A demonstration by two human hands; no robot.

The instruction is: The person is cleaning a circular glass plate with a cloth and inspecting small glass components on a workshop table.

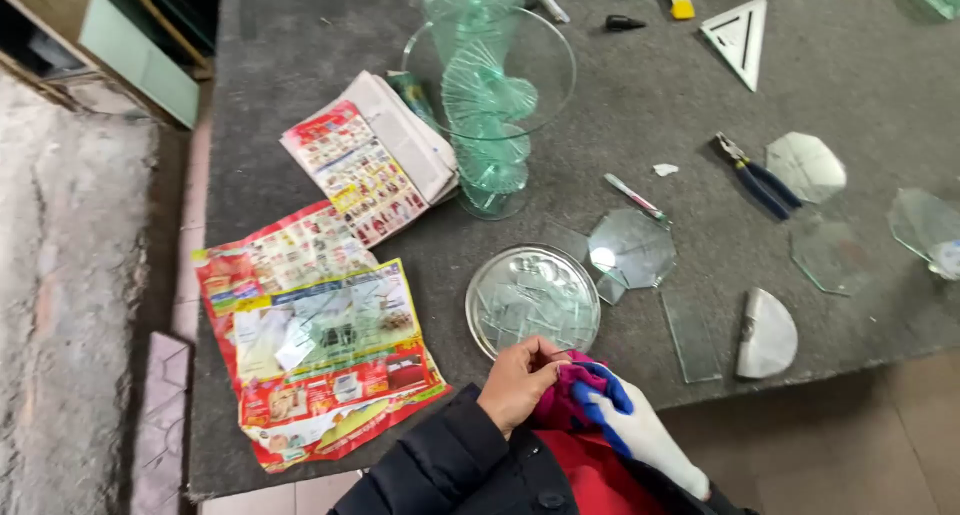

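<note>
At the near edge of the grey felt-covered tabletop (300,35), the bare left hand (517,380) pinches a bunched magenta cloth (560,400), its grip closed narrowly on the fabric. The right hand (630,430), wearing a white work glove with blue fingertips, also touches that cloth; its grip cannot be told. Just beyond both hands lies a round clear glass disc (532,300) on the tabletop, with an octagonal glass pane (631,248) beside it and colourful printed flyers (320,355) to the left.
</note>
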